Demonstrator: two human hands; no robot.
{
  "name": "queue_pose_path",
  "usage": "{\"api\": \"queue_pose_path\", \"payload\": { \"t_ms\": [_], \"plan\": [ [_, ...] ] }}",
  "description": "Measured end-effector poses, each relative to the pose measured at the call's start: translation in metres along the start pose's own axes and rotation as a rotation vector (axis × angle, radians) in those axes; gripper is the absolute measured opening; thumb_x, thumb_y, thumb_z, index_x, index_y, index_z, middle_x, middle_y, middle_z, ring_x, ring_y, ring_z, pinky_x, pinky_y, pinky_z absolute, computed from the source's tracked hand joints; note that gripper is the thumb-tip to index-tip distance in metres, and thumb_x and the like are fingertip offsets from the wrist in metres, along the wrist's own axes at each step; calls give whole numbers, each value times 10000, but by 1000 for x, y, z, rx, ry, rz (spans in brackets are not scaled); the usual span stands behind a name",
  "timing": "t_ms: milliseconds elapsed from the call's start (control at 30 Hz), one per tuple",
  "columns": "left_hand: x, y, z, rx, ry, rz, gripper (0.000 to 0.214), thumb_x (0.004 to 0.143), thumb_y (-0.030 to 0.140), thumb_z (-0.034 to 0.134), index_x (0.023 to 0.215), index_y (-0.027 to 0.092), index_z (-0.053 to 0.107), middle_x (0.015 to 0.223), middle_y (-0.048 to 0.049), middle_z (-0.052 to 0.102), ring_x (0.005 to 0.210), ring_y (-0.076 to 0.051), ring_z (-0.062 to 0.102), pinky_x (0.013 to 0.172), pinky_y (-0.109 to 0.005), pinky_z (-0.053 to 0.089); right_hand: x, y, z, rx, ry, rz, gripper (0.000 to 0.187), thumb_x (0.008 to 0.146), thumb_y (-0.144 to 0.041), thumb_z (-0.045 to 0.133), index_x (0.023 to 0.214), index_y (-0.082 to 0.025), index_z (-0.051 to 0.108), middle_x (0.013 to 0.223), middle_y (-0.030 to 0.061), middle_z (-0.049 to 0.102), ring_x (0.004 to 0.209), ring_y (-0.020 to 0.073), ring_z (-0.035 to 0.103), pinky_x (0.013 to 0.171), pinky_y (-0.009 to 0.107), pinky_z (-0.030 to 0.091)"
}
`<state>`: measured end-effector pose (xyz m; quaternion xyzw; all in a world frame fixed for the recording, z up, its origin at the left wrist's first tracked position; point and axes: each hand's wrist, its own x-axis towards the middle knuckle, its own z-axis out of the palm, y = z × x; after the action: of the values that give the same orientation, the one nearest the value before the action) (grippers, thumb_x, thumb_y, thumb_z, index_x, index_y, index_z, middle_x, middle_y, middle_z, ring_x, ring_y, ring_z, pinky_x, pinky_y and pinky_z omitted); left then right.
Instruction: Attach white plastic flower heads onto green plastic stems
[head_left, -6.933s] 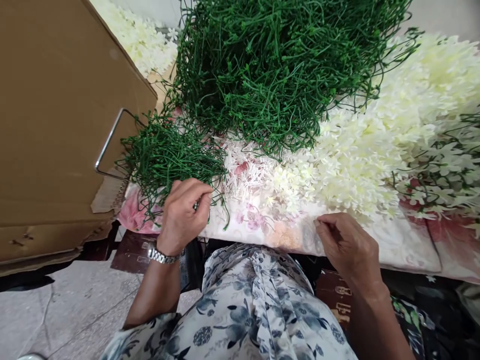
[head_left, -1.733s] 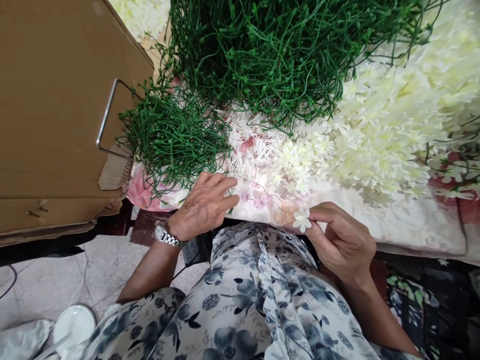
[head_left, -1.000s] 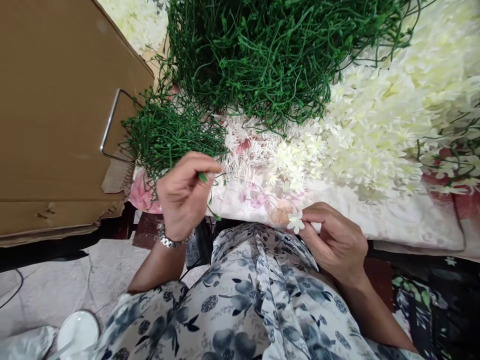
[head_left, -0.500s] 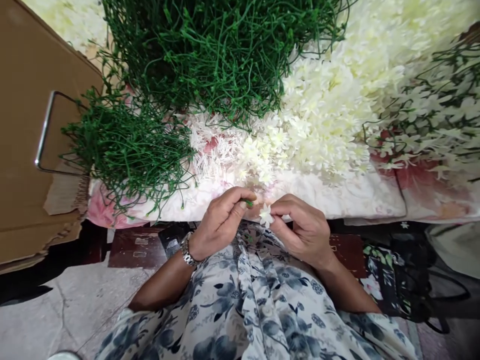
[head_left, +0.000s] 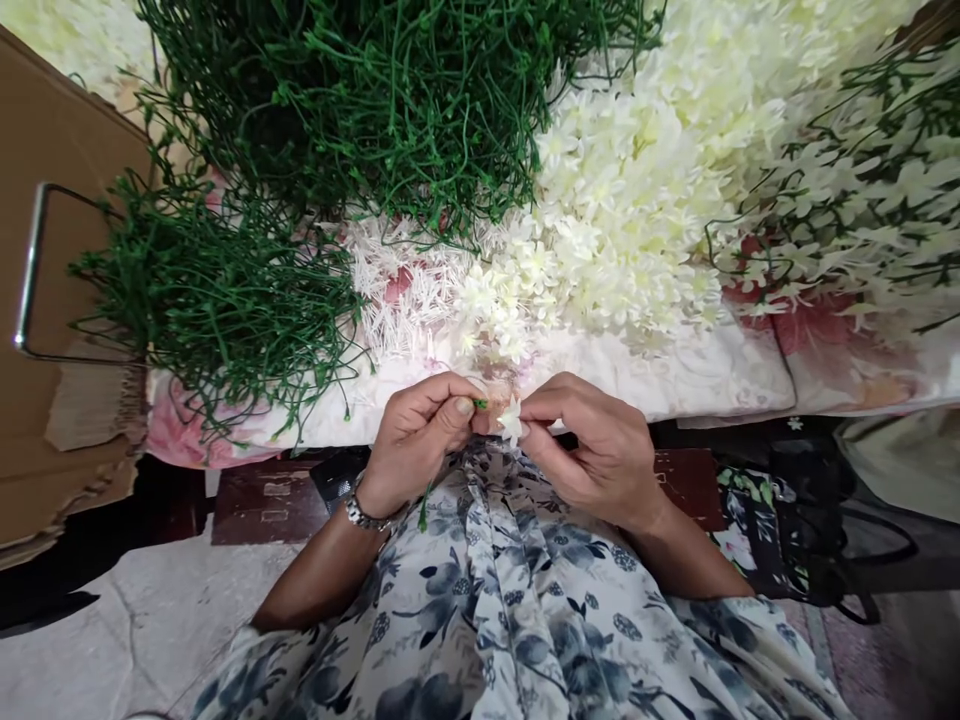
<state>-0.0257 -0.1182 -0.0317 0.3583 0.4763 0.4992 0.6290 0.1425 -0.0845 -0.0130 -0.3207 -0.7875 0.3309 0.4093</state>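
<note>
Between the thumb and forefinger of my left hand [head_left: 420, 430] is pinched a green artificial stem [head_left: 481, 403]; only its tip and a trailing end below the palm show. My right hand [head_left: 592, 440] is closed in a pinch on a small white artificial flower [head_left: 511, 422]. The flower hangs just right of the stem tip, with a small gap between them. Both hands are at the table's front edge, before my body. Beyond them lie a heap of loose white flowers [head_left: 615, 230] and a scatter of thin white pieces [head_left: 409, 300].
A large pile of green stems [head_left: 390, 110] fills the back, with a smaller bunch [head_left: 225, 300] at left. Flowers on stems [head_left: 870, 190] lie at right. A cardboard box [head_left: 67, 200] with a metal wire handle [head_left: 31, 270] stands at left. Floral cloth [head_left: 652, 380] covers the table.
The view has shifted slightly, so the table things sit further left. Both hands keep their pinches. The stem's lower end now shows beneath my left hand.
</note>
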Motion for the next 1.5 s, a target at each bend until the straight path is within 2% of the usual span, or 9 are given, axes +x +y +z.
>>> {"api": "queue_pose_path", "payload": {
  "t_ms": [100,267,433,633,833,967,1167,1367,1500],
  "plan": [
    [-1,2,0,112,3,54,169,810,302,592,805,140,640,614,3,570,476,-39,407,445,-170,306,4,-1,-2,-32,-25,-8,88,765,-52,558,822,-112,590,719,29,600,673,81,530,607,208,443],
    [-3,8,-1,445,-10,267,106,837,209,546,823,165,641,690,-2,609,577,-68,510,527,-180,384,7,-1,-6,-129,-144,-15,82,810,-98,518,828,-128,593,703,24,573,657,92,518,594,222,436],
    [-1,11,-2,712,-50,447,100,840,147,515,818,157,612,676,2,591,600,-77,523,559,-188,404,4,0,-7,-255,-207,-28,99,842,-138,482,841,-151,580,738,37,582,688,118,536,615,247,451],
    [1,8,-2,884,-83,573,83,832,103,503,849,147,571,683,-6,571,639,-84,521,587,-191,411,2,1,-6,-343,-250,-55,80,835,-136,493,852,-140,571,751,51,585,711,137,542,649,267,463],
    [3,4,-5,939,-141,629,81,839,111,488,854,144,560,681,-16,559,631,-95,501,581,-213,409,-2,7,-4,-260,-236,-44,99,826,-110,491,885,-145,562,778,46,579,725,122,544,643,245,469],
    [2,3,-5,959,-162,628,110,844,120,454,788,155,542,647,-9,526,598,-101,471,557,-222,396,-6,8,-3,-197,-238,-13,131,818,-86,488,907,-159,552,779,40,580,737,123,543,646,251,471],
    [1,3,-4,987,-203,628,166,799,45,405,764,155,525,644,-13,513,602,-113,474,565,-225,405,-10,10,1,-112,-220,18,176,785,-47,515,918,-154,559,783,37,582,723,114,534,628,242,467],
    [1,1,-3,988,-168,614,156,829,78,406,806,153,541,694,-27,566,646,-118,510,603,-231,431,-10,11,2,-108,-213,51,172,785,-55,516,911,-162,567,789,37,596,736,117,548,639,247,472],
    [2,7,-5,931,-228,544,145,873,132,414,907,145,554,769,-40,603,707,-115,545,643,-223,444,-9,14,1,-52,-197,84,157,781,-62,543,891,-169,572,773,25,606,712,107,547,624,236,460]
  ]
}}
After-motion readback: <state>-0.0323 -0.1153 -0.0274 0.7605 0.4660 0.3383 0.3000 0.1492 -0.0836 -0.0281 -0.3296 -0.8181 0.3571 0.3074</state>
